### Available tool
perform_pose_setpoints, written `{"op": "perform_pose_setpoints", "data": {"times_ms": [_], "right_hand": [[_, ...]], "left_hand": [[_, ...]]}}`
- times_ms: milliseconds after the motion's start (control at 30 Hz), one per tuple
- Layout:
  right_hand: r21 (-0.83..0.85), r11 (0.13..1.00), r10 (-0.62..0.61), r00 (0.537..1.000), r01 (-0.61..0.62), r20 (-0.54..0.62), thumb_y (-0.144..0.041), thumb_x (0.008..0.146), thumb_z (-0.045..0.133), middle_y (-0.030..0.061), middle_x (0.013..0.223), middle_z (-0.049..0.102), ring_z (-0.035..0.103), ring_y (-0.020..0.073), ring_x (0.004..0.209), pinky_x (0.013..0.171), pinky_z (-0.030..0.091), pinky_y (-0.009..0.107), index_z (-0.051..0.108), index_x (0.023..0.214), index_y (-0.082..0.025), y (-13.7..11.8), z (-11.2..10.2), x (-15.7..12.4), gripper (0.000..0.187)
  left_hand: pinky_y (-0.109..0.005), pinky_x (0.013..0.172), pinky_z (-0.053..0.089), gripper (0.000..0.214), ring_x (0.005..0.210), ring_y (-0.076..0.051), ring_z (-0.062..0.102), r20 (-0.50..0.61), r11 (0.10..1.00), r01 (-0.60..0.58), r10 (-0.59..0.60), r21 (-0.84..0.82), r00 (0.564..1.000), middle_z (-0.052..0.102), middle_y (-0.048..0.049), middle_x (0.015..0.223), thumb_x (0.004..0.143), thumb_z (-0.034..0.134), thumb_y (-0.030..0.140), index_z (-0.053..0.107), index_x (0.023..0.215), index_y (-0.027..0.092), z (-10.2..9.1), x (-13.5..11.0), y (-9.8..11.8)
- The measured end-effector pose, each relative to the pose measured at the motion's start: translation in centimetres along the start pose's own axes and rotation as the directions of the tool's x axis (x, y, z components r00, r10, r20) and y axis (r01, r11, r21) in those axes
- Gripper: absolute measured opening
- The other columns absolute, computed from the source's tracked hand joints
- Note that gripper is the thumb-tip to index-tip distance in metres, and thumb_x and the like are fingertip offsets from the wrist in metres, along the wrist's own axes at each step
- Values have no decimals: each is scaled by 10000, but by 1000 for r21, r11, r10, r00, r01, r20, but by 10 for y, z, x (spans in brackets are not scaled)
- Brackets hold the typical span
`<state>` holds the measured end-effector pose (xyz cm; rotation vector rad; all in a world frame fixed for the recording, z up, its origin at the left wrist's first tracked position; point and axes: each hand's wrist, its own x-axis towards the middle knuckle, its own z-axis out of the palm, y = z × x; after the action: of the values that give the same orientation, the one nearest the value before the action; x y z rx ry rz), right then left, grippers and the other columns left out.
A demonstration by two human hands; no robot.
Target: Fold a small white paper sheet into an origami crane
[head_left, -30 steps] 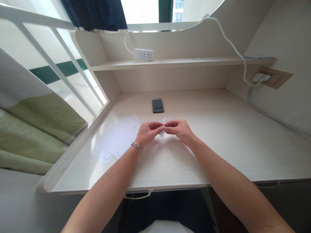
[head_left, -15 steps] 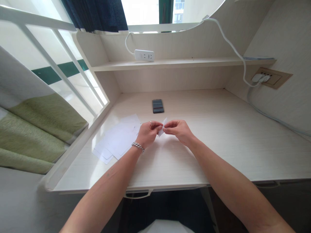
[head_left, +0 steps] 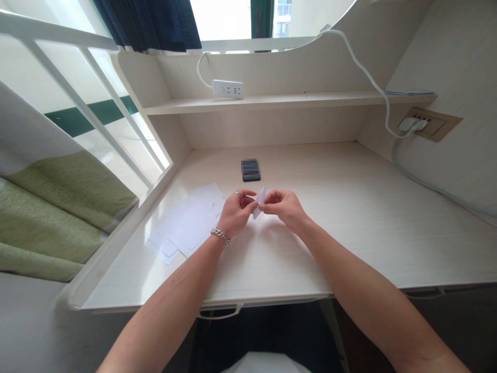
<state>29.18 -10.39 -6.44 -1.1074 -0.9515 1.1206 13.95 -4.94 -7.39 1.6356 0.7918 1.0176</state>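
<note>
**Two hands pinch a small folded paper above the middle of the desk**

The pale wooden desk (head_left: pixel 349 228) fills the view, with a shelf (head_left: pixel 291 99) along its back edge and a wall socket (head_left: pixel 429 123) on its right side wall. A white power strip (head_left: pixel 228 88) lies on the left part of the shelf, its cable looping up behind it. A loose spread of white paper sheets (head_left: pixel 186 223) lies flat on the left half of the desk, near the left edge. A small dark object (head_left: pixel 250 171), blurred, rests toward the back, about midway across. In front of it the left hand (head_left: pixel 236 213), with a chain bracelet (head_left: pixel 220 236) at the wrist and a ring on one finger, and the right hand (head_left: pixel 284 208) meet fingertip to fingertip. Both pinch a small folded paper (head_left: pixel 259 200), held just above the desk surface between them, one tip pointing up.
</note>
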Motion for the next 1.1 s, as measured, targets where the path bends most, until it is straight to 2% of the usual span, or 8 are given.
{"op": "perform_pose_setpoints", "data": {"times_ms": [200,400,533,667,867,967,1033,1100], "right_hand": [[25,999,-40,998,41,-44,-255,415,880,-27,590,581,558,126,587,589,444,282,526,605,-180,-4,0,0,409],[26,999,-30,999,29,28,-304,506,845,-2,678,624,588,143,660,653,465,305,572,716,-171,-4,2,-1,369],[8,996,-93,995,93,30,-275,511,834,-10,668,613,577,135,648,644,452,297,545,700,-176,0,2,1,360],[29,995,-98,995,98,-2,-262,522,832,-19,660,626,587,132,633,647,466,299,549,777,-183,1,2,1,389],[48,998,-46,999,45,23,-318,551,828,20,695,682,637,159,663,700,514,345,579,838,-168,1,0,3,409],[-26,992,-123,991,122,-53,-326,582,808,10,679,668,637,165,649,676,523,343,580,797,-177,5,-1,5,347],[-180,960,-242,961,216,-135,-333,640,771,23,712,675,640,173,672,689,526,345,609,756,-180,8,-1,5,251],[-352,891,-360,919,287,-160,-329,701,728,46,782,704,650,186,716,726,526,351,671,758,-184,10,1,4,165]], "left_hand": [[-245,589,463,303,657,-132,621,4,997,-45,46,-70,999,662,-20,742,757,691,275,540,995,165,4,-2,6],[-252,606,466,247,674,-135,619,-22,997,-82,82,-10,996,648,-15,750,782,662,265,535,974,175,5,-5,5],[-248,599,464,227,670,-136,620,-7,996,-85,85,-9,996,648,-13,736,783,662,263,539,954,177,6,-5,4],[-241,602,468,251,659,-126,614,-31,993,-89,87,-80,996,631,2,714,769,680,257,542,962,174,6,-4,4],[-282,638,513,312,667,-152,649,-45,980,-22,14,-195,999,664,-14,708,721,718,258,546,961,158,7,-2,5],[-298,651,529,311,673,-164,665,-72,979,-19,5,-203,997,680,-22,712,710,728,263,559,948,156,8,-1,5],[-294,642,532,309,684,-172,676,-132,988,-18,-2,-155,991,694,-34,729,709,735,280,572,939,155,8,0,3],[-289,640,532,311,709,-182,689,-192,996,-15,-2,-85,981,715,-55,763,715,738,302,587,943,154,6,1,0]]}}
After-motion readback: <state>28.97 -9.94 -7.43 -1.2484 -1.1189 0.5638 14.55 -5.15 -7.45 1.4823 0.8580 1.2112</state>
